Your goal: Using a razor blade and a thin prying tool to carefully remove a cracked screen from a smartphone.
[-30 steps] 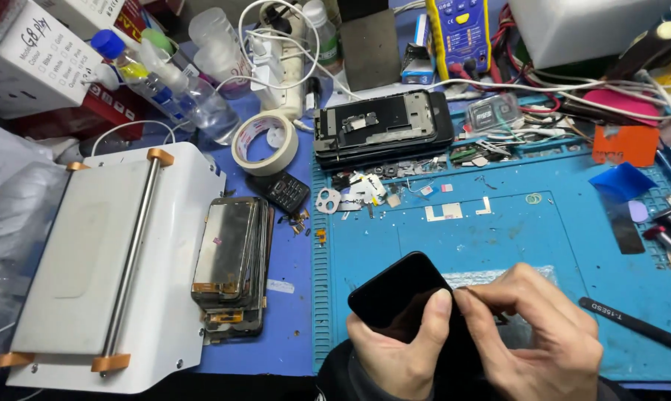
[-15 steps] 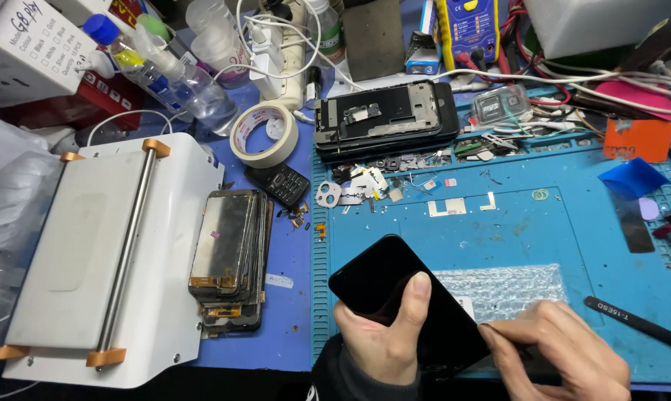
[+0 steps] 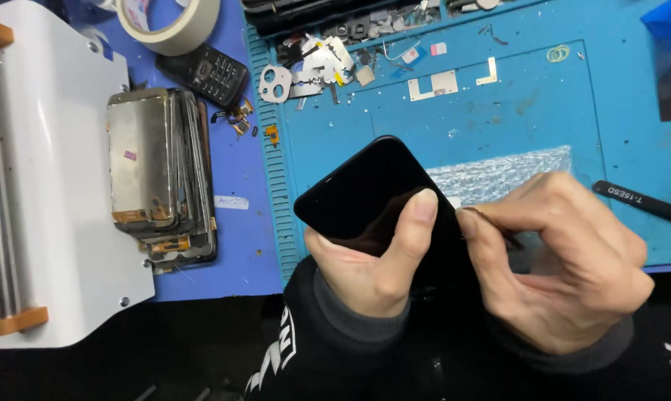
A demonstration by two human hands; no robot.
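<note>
My left hand (image 3: 376, 260) grips a black phone screen panel (image 3: 365, 189) from below, thumb pressed on its glossy face, one corner tilted up and to the left. My right hand (image 3: 558, 260) is curled at the panel's right edge, pinching a thin dark tool (image 3: 491, 223) between thumb and forefinger against that edge. Both hands hover over the near edge of the blue work mat (image 3: 499, 119). The lower part of the panel is hidden by my hands and dark sleeves.
A white machine (image 3: 46, 223) with orange-capped rods stands at left, a stack of phone frames (image 3: 157, 171) against it. A tape roll (image 3: 172, 22), a small keypad phone (image 3: 205, 73), loose metal parts (image 3: 313, 70), a bubble-wrap strip (image 3: 506, 174) and a black tool (image 3: 643, 202) lie around.
The view has closed in on the hands. My left thumb has slid further up across the panel, and my right hand's pinched fingers have come against the panel's right edge.
</note>
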